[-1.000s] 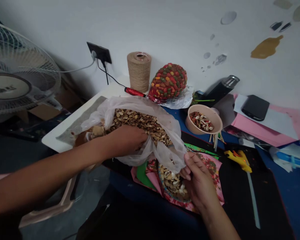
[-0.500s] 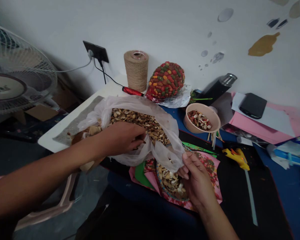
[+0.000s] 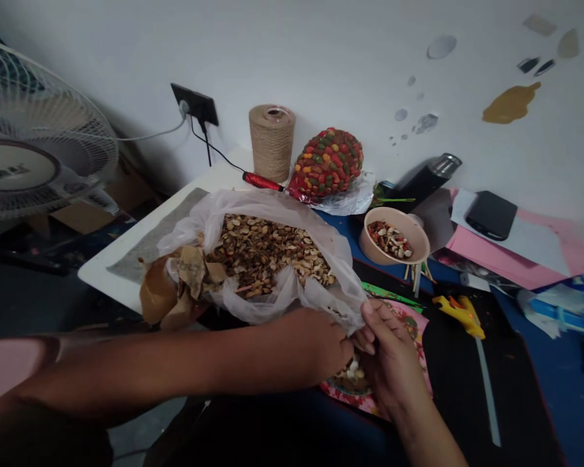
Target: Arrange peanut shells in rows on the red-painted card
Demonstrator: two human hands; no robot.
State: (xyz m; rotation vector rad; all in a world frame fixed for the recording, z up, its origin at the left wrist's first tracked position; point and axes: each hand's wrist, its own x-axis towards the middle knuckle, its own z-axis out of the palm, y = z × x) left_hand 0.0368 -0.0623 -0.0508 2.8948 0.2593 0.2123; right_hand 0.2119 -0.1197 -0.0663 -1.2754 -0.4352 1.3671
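Fan [image 3: 19,162] is standing at far left. On the table [image 3: 109,279], an open plastic bag [image 3: 316,217] is containing dried shell-like pieces [image 3: 257,253]. The left hand [image 3: 324,344] is curling in front of the bag; its fingertips are being obscured, and one cannot tell whether it is grasping anything. The right hand [image 3: 387,337] is pinching the bag's right edge. Behind it, a beige bowl [image 3: 376,250] is holding mixed pieces [image 3: 392,240]; farther right, a yellow glue gun [image 3: 460,316] is lying.
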